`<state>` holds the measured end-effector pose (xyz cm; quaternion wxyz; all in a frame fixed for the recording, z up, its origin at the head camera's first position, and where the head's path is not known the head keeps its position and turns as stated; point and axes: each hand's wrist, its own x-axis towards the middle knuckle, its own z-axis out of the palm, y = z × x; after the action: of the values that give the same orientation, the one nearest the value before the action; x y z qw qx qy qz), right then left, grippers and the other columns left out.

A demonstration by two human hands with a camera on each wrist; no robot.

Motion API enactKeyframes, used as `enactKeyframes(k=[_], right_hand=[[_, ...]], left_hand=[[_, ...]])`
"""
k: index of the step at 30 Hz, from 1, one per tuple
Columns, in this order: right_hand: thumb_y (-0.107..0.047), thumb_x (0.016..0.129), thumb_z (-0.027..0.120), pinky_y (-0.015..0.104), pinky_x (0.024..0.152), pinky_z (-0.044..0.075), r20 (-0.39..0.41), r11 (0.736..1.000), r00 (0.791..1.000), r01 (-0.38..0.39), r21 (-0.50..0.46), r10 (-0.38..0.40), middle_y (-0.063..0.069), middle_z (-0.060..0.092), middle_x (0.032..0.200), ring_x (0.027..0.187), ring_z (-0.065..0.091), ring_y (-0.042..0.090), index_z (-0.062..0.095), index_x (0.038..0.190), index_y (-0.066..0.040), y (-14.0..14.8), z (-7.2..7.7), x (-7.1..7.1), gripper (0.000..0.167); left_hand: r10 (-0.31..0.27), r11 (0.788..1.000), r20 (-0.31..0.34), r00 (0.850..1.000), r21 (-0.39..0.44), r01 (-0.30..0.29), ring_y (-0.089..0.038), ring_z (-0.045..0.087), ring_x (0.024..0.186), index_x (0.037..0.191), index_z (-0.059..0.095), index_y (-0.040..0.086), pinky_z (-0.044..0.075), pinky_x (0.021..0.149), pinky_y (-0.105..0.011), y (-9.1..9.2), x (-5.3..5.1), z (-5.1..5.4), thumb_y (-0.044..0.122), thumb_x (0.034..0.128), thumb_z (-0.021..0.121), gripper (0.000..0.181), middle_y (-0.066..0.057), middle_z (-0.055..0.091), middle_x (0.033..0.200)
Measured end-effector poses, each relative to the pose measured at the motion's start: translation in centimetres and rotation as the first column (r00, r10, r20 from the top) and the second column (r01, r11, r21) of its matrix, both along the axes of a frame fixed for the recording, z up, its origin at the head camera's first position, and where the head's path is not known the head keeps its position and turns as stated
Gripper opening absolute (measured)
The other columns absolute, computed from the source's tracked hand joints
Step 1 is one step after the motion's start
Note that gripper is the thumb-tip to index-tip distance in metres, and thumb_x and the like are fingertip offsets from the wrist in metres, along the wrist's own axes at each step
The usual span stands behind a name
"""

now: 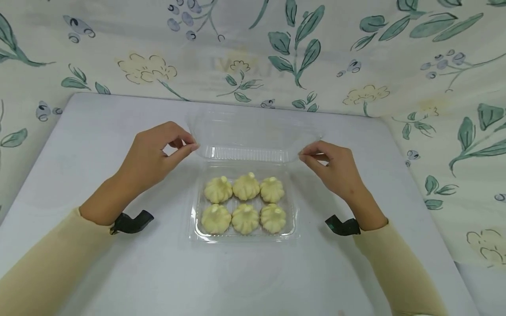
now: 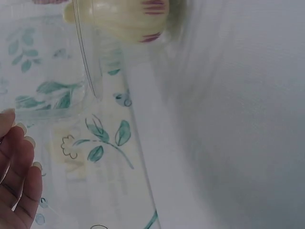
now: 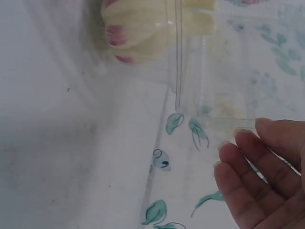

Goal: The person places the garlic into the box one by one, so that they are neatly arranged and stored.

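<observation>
A clear plastic clamshell box [image 1: 245,239] lies in the middle of the table with its hinged lid [image 1: 253,131] raised at the back. Inside its base sit several pale yellow, ribbed, garlic-shaped pieces [image 1: 245,218] in two rows. My left hand [image 1: 152,156] pinches the lid's left edge between thumb and fingers. At the opposite edge, my right hand [image 1: 332,166] pinches the lid the same way. Each wrist view shows fingertips at the clear lid, and purple streaks on a yellow piece [image 2: 138,16], [image 3: 138,33] close by.
The box stands on a white table [image 1: 245,281]. Behind it hangs a white cloth [image 1: 237,48] printed with leaves, flowers and berries, which continues down the right side. A black band or mount [image 1: 132,222] is on the left wrist, and another [image 1: 343,226] on the right.
</observation>
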<state>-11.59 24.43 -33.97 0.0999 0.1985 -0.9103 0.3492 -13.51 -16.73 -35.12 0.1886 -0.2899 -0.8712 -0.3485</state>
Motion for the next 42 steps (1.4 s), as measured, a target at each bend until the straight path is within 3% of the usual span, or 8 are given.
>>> enactKeyframes(k=[7,11,15,18,22,35,38,42], right_hand=[[-0.001,0.091,0.08,0.036,0.068,0.06,-0.111,0.995,0.994,0.003,0.096,0.007,0.002,0.078,0.099,0.093,0.074,0.02,0.078,0.1,-0.008,0.3,-0.6,2.2,0.012],[0.001,0.088,0.082,0.041,0.073,0.061,-0.114,0.994,0.993,-0.013,0.112,0.026,0.005,0.077,0.107,0.101,0.073,0.024,0.077,0.106,-0.006,0.4,-1.2,3.1,0.02],[0.006,0.085,0.083,0.038,0.074,0.061,-0.091,0.993,0.994,-0.045,0.11,0.055,0.008,0.074,0.119,0.111,0.07,0.028,0.076,0.113,-0.003,0.4,-1.8,4.1,0.03],[0.01,0.085,0.081,0.034,0.071,0.061,-0.089,0.991,0.993,-0.065,0.117,0.075,0.006,0.072,0.124,0.116,0.069,0.026,0.076,0.115,-0.003,0.3,-2.3,4.6,0.033],[0.008,0.086,0.082,0.037,0.082,0.059,-0.112,0.987,0.989,-0.078,0.141,0.094,0.005,0.071,0.125,0.115,0.069,0.025,0.075,0.115,-0.003,0.1,-2.7,5.2,0.032],[0.0,0.093,0.076,0.04,0.082,0.059,-0.073,0.973,0.991,-0.096,0.208,0.113,0.008,0.068,0.128,0.111,0.07,0.026,0.073,0.122,-0.004,0.0,-4.1,6.7,0.029],[0.003,0.095,0.072,0.04,0.08,0.059,-0.062,0.974,0.991,-0.1,0.201,0.115,0.009,0.068,0.128,0.109,0.07,0.026,0.073,0.123,-0.004,0.1,-4.3,6.8,0.029],[0.001,0.097,0.07,0.041,0.082,0.059,-0.041,0.978,0.993,-0.097,0.187,0.107,0.008,0.068,0.128,0.11,0.07,0.026,0.072,0.126,-0.005,0.1,-4.5,7.1,0.03]], left_hand=[[-0.038,0.993,-0.126,0.991,-0.115,0.023,-0.017,0.068,0.081,0.097,0.072,0.009,0.054,0.067,-0.036,-0.4,1.7,-0.1,0.005,0.0848,0.085,0.018,-0.002,0.071,0.095],[-0.092,0.982,-0.194,0.977,-0.179,0.057,-0.022,0.068,0.082,0.1,0.072,0.004,0.056,0.067,-0.041,-0.9,2.8,-0.5,-0.001,0.0787,0.085,0.026,-0.008,0.072,0.099],[-0.139,0.973,-0.256,0.957,-0.213,0.085,-0.028,0.069,0.086,0.102,0.074,0.003,0.058,0.072,-0.045,-1.3,3.8,-1.0,0.016,0.0984,0.072,0.014,-0.009,0.072,0.099],[-0.153,0.974,-0.309,0.939,-0.21,0.09,-0.029,0.07,0.085,0.102,0.075,0.004,0.058,0.072,-0.046,-1.4,4.6,-1.5,0.031,0.1112,0.052,0.037,-0.008,0.073,0.097],[-0.164,0.974,-0.339,0.927,-0.203,0.098,-0.029,0.07,0.082,0.103,0.075,0.004,0.058,0.071,-0.045,-1.2,5.4,-2.3,0.03,0.113,0.045,0.041,-0.007,0.072,0.096],[-0.198,0.966,-0.23,0.953,-0.21,0.15,-0.028,0.069,0.082,0.11,0.073,0.005,0.057,0.068,-0.045,-1.1,7.4,-4.0,0.027,0.1119,0.034,0.045,-0.007,0.072,0.104],[-0.186,0.968,-0.231,0.955,-0.209,0.138,-0.028,0.069,0.082,0.111,0.073,0.007,0.058,0.068,-0.045,-1.0,7.8,-4.2,0.029,0.1126,0.036,0.043,-0.006,0.072,0.104],[-0.146,0.968,-0.167,0.975,-0.227,0.106,-0.025,0.07,0.084,0.116,0.072,0.009,0.058,0.069,-0.045,-1.1,8.7,-4.3,0.04,0.1135,0.038,0.046,-0.004,0.073,0.102]])
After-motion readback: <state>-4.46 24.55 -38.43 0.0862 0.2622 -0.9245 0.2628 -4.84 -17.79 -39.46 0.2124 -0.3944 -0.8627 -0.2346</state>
